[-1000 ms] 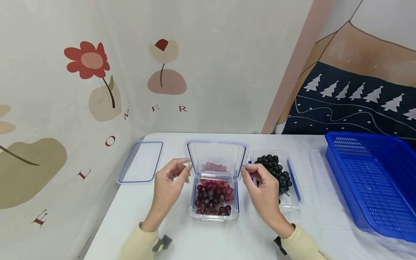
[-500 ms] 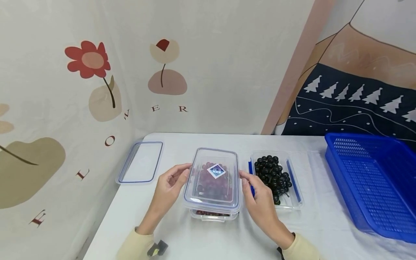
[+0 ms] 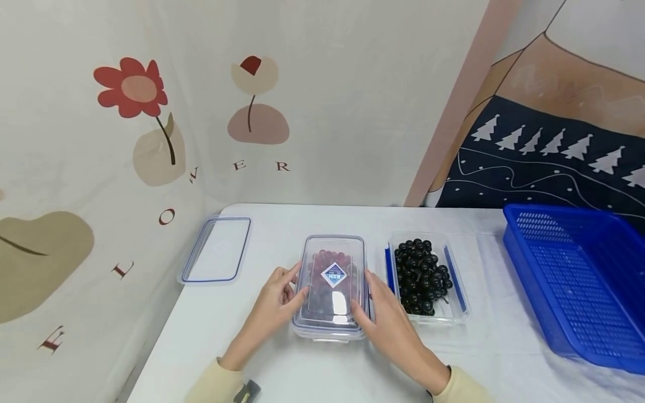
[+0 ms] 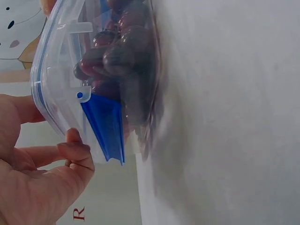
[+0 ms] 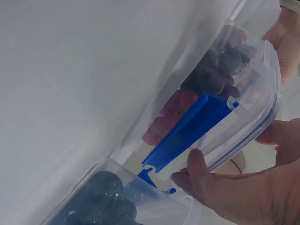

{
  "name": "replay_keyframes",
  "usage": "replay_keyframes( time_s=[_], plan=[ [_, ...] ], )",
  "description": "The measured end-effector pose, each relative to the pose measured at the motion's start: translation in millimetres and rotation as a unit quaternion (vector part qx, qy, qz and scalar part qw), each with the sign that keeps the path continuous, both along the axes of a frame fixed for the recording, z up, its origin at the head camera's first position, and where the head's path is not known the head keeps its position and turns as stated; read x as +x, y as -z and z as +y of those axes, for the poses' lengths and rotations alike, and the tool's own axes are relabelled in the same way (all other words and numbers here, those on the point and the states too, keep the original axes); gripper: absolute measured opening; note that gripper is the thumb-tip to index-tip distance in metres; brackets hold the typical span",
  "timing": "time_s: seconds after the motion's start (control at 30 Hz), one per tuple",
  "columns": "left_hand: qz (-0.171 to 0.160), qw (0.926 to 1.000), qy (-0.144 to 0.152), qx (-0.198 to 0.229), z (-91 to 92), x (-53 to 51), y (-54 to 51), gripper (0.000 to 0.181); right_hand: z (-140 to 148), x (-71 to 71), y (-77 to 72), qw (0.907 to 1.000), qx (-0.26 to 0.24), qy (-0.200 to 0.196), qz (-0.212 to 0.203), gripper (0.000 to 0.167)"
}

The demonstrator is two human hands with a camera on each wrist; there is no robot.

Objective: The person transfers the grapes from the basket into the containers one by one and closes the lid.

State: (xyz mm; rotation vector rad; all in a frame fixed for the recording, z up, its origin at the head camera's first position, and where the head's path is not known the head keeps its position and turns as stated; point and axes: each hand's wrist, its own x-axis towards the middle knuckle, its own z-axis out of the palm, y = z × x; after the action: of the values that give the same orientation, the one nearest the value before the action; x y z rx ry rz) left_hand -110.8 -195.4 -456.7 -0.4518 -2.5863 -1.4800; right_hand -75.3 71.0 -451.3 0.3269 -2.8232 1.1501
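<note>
A clear lid [image 3: 328,305] with a blue seal and a diamond sticker lies over a clear food container [image 3: 337,339] of red and dark grapes [image 4: 112,56]. My left hand [image 3: 276,299] holds the lid at its left edge, thumb on the rim and fingers at the side. On the opposite edge my right hand [image 3: 390,319] holds it the same way, thumb on top. The container's blue side latch [image 4: 105,124] hangs down in the left wrist view. Another blue latch [image 5: 187,131] hangs unfastened in the right wrist view.
Just right stands a lidless container [image 3: 456,313] of black grapes [image 3: 423,277]. A spare blue-edged lid [image 3: 216,249] lies at the table's back left. A large blue basket [image 3: 579,291] stands at the right. Printed curtains [image 3: 342,101] hang behind the white table [image 3: 312,375].
The lid has swung down from raised and upright to flat over the grape container. Both hands have come down with it, and the thumbs now lie on its top edges.
</note>
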Motion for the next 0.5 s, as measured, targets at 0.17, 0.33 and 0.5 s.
replay_keyframes(
  time_s=[0.17, 0.33, 0.5],
  plan=[
    [-0.008, 0.9999, -0.003, -0.012, 3.2, -0.1, 2.4, 0.057, 0, -2.2, 0.3, 0.9994, 0.004, -0.010, -0.033, 0.078],
    [-0.024, 0.9996, -0.003, -0.011, 4.1, 4.3, 3.8, 0.060, 0, 1.6, 3.2, 0.9990, 0.022, -0.022, -0.033, 0.077],
    [-0.036, 0.9992, -0.005, -0.019, 4.0, 10.8, 6.7, 0.061, 0, 7.1, 5.9, 0.9985, 0.038, -0.033, -0.023, 0.077]
  ],
)
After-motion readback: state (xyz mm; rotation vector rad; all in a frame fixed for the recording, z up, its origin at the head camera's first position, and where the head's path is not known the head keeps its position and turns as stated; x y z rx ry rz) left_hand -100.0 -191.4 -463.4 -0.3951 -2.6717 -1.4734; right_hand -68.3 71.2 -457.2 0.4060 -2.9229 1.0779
